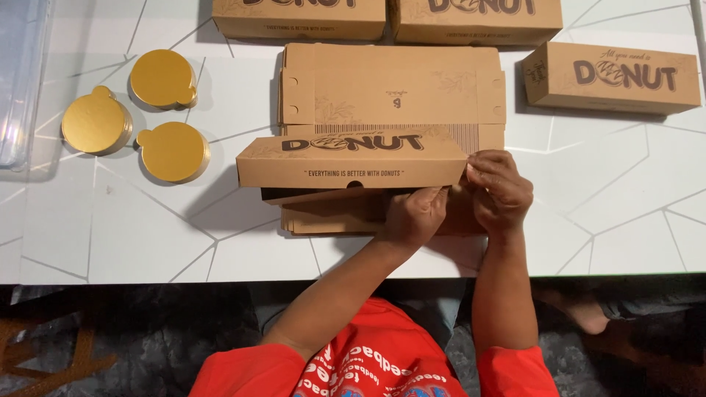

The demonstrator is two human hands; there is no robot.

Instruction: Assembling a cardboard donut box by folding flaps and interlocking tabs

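At frame centre we see the half-folded brown box point(353, 158) lying long axis left to right on the table point(110, 228). Our right hand point(500, 192) pinches its right end flap; our left hand point(415, 215), curled just below, grips the lower edge.

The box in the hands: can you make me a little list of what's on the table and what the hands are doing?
table: white top with thin grey lines
held box: half-folded brown cardboard box, over a stack of flat box blanks
left hand: at the box's front edge
right hand: gripping the box's right end
finished boxes: three closed brown boxes, two at the far edge, one at right
gold discs: three round stacks at left
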